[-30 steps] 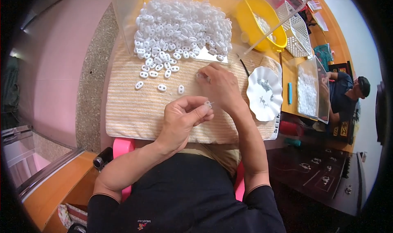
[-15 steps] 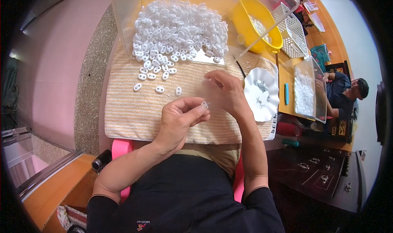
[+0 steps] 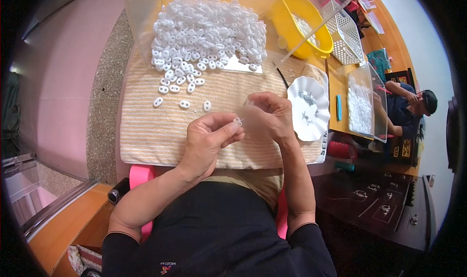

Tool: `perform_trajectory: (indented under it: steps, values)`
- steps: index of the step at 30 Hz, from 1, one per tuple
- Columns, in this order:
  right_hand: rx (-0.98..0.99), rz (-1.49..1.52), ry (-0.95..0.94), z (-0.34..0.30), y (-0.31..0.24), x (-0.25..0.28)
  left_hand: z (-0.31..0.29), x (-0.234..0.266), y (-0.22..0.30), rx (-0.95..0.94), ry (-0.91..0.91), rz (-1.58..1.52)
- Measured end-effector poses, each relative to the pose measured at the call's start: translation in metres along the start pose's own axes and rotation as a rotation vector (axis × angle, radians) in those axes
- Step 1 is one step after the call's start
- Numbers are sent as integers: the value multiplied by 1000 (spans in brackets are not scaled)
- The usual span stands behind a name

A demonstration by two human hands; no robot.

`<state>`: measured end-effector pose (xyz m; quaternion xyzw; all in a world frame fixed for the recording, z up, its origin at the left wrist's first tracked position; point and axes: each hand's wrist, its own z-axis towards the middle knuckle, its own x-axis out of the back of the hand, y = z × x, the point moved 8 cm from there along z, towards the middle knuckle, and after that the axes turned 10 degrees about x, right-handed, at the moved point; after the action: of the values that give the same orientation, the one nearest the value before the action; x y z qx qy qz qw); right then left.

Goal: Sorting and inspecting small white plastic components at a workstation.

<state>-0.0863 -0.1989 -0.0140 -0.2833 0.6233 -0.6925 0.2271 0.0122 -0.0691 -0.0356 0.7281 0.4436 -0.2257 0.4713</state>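
Observation:
My left hand (image 3: 210, 138) pinches a small white two-holed plastic piece (image 3: 237, 122) between thumb and forefinger, and a thin pale tip sticks out from it. To its right, a little higher over the towel, is my right hand (image 3: 273, 115). Its thumb and fingers are drawn together and partly blurred; what lies between them I cannot make out. Several like white pieces lie loose on the striped towel (image 3: 160, 136), beyond my left hand. They spill from a large heap of white two-holed pieces (image 3: 209, 29). A white wavy-rimmed dish (image 3: 318, 124) with small dark bits stands right of my right hand.
A clear plastic bin (image 3: 138, 31) surrounds the heap. Behind at right are a yellow basin (image 3: 279, 19) and a white perforated basket (image 3: 346, 46). A turquoise tool (image 3: 339, 107) lies beside another clear bin of white pieces (image 3: 360, 107). A person (image 3: 406, 104) sits at far right.
The view has shifted slightly. My right hand's fingers have drawn closer together and its hand sits a bit lower against the dish. My left hand keeps its pinch on the white piece.

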Motion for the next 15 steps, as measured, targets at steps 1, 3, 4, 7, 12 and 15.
perform_trajectory:
  steps: [1,3,4,7,12,15]
  values:
    - [-2,0,1,-2,1,1,0,1,0,2,0,0]
    - [4,7,-33,-5,1,1,1,1,0,6,-9,7]
    - [1,7,-31,-7,1,1,1,0,0,9,-9,6]
    - [-11,28,-32,-11,-5,-1,2,1,0,15,-5,5]
    - [-86,-70,-94,-18,-11,-6,3,3,0,21,11,-5]
    - [-86,-83,-116,-21,-6,-6,4,4,-1,24,16,0]
